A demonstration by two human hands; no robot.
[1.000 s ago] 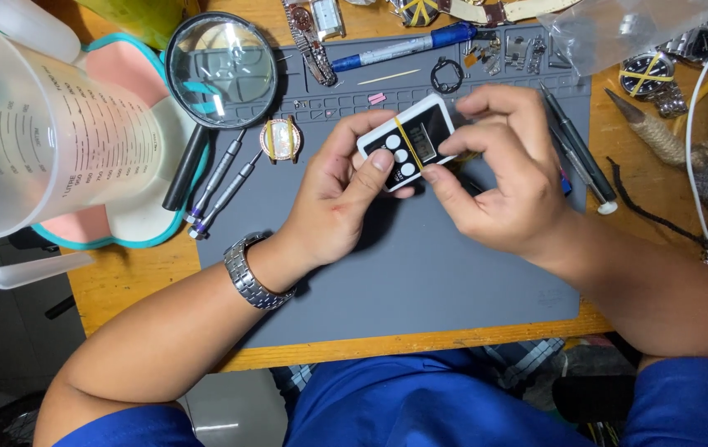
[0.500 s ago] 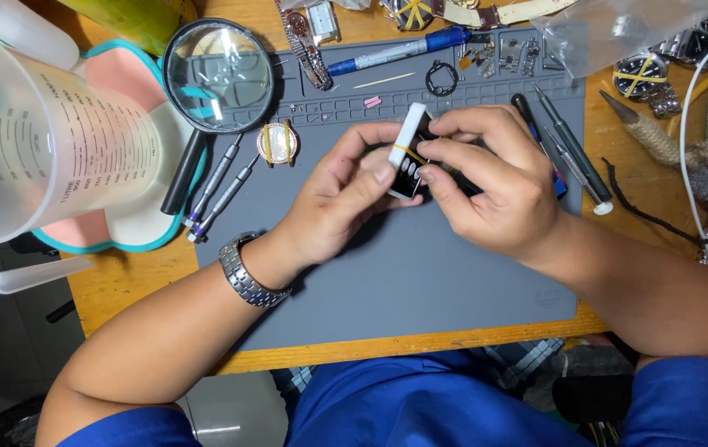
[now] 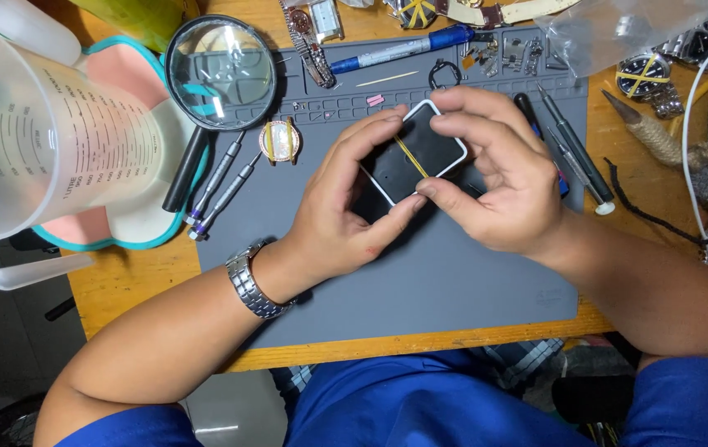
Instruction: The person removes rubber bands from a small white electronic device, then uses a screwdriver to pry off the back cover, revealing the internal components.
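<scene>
Gripping black white-edged device [image 3: 417, 154], perhaps banded.

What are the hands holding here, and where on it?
A small black device with a white rim, held in both hands: the left hand at its left and lower edges, the right hand at its top and lower right edges.

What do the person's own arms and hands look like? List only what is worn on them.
Both forearms are bare. The left hand has a silver metal link-band wristwatch on its wrist. The right hand wears nothing that shows: no ring, glove or watch. Short blue sleeves cover the upper arms at the bottom of the head view. No rings show on the fingers of either hand.
</scene>
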